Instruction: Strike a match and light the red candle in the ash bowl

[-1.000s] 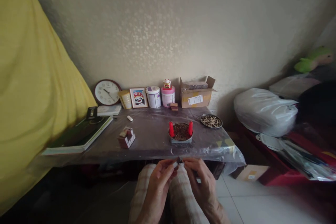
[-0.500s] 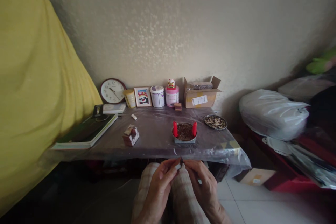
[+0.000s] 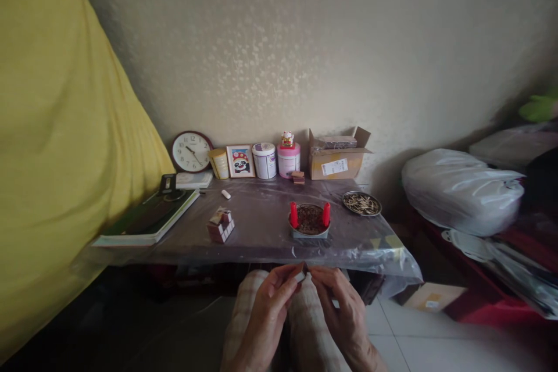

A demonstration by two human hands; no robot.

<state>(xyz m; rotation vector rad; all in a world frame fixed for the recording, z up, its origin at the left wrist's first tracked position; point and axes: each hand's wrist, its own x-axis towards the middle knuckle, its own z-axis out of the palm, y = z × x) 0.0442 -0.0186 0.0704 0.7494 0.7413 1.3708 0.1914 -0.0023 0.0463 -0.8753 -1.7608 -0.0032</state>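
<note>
Over my lap, just in front of the table edge, my left hand (image 3: 279, 296) grips a small matchbox (image 3: 301, 272) between thumb and fingers. Close beside it, my right hand (image 3: 342, 305) has its thumb and forefinger pinched at the box's right end. Whatever they pinch, perhaps a matchstick, is too small to make out. Beyond the hands, a round tin of dark grains (image 3: 310, 221) stands on the table with a red candle (image 3: 293, 215) at its left and another red candle (image 3: 326, 215) at its right. Neither candle shows a flame.
A plate of matchsticks (image 3: 361, 204) lies to the right, and a stack of matchboxes (image 3: 221, 225) to the left. A large book (image 3: 148, 221) rests at the left edge. Along the wall stand a clock (image 3: 192, 151), canisters (image 3: 264, 161) and an open carton (image 3: 337, 163). Plastic sheeting (image 3: 261, 244) covers the table.
The whole view has shifted slightly, so things appear a little further right. Both hands keep nearly the same pose around the matchbox.
</note>
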